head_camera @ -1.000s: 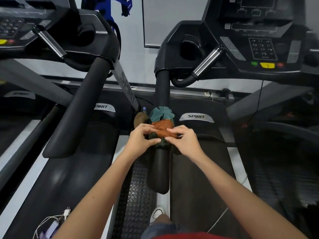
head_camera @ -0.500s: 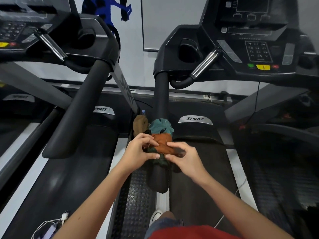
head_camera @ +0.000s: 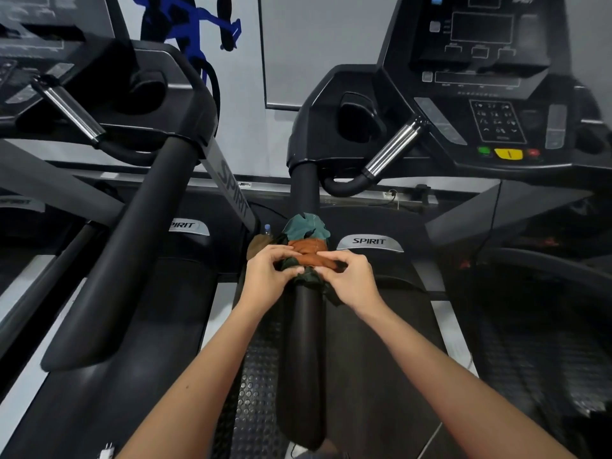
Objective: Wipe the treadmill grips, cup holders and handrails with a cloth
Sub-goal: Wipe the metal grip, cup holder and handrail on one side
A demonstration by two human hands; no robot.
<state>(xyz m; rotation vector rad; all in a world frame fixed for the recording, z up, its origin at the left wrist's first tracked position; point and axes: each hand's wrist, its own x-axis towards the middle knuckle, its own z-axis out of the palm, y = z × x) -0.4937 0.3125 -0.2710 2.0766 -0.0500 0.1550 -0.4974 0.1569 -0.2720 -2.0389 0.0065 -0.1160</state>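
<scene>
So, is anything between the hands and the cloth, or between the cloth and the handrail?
Nothing visible does. The left hand and right hand both pinch the cloth, which is draped directly over the handrail. The rest of the rail that shows is bare.

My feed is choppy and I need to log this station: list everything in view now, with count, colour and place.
bundle of orange, teal and dark green cloths: one, multicoloured, draped over the centre handrail
black padded handrails: two, black, one centre, one left
chrome grip bars: two, silver, one below each console
black cup holders: two, black, one in each console's corner
black console keypad with green, yellow and red buttons: one, upper right
brown soft lump: one, brown, just left of the bundle; cannot tell what
small bottle with a blue cap: one, beyond the lump
left hand: one, pinches the bundle's left side
right hand: one, pinches the bundle's right side
</scene>
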